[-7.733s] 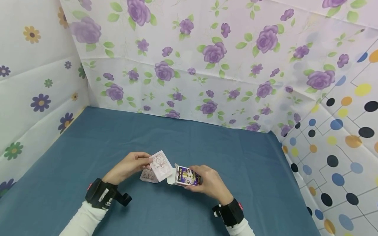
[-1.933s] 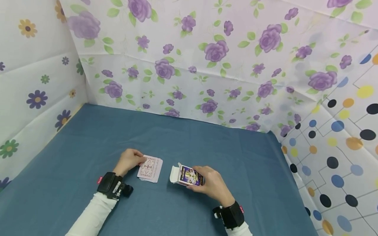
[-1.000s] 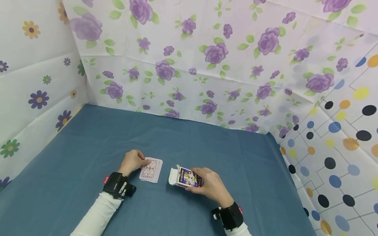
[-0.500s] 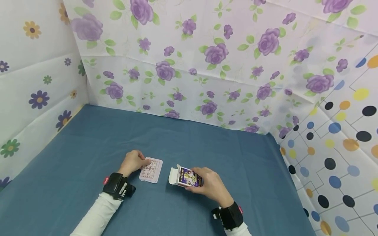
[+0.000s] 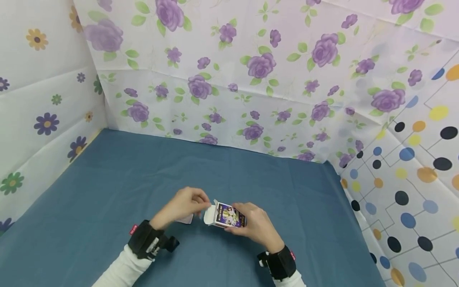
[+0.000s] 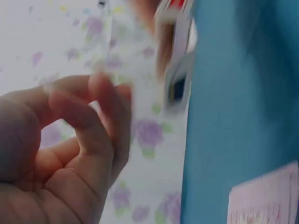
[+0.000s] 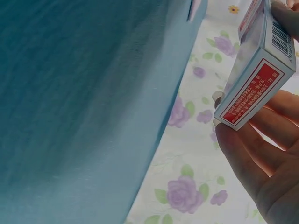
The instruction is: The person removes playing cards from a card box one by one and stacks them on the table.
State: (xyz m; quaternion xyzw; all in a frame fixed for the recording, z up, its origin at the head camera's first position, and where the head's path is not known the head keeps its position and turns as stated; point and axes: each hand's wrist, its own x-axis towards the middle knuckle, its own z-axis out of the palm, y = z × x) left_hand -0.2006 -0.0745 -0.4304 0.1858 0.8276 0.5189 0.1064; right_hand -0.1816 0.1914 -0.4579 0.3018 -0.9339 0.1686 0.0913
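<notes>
My right hand point(image 5: 257, 223) grips a small playing card box point(image 5: 230, 215) by its far end, thumb on one side and fingers on the other. The box's open flap point(image 5: 209, 215) points left. In the right wrist view, the card box point(image 7: 254, 91) shows its barcode and a red label. Just left of the flap hangs my left hand point(image 5: 186, 204), fingers bent; in the left wrist view nothing shows between the fingers of my left hand point(image 6: 70, 154). Below it a stack of playing cards point(image 5: 186, 219) lies on the cloth, mostly hidden; that stack point(image 6: 264, 200) also shows in the left wrist view.
A blue cloth point(image 5: 229, 171) covers the table. Floral sheets point(image 5: 251, 99) stand as a wall behind it, with a daisy-print sheet point(image 5: 46, 99) at the left and a dotted sheet point(image 5: 405, 199) at the right.
My left hand has left the card stack and moved right, up to the box flap. Earlier it held a card near the box. My right hand keeps the box in nearly the same place.
</notes>
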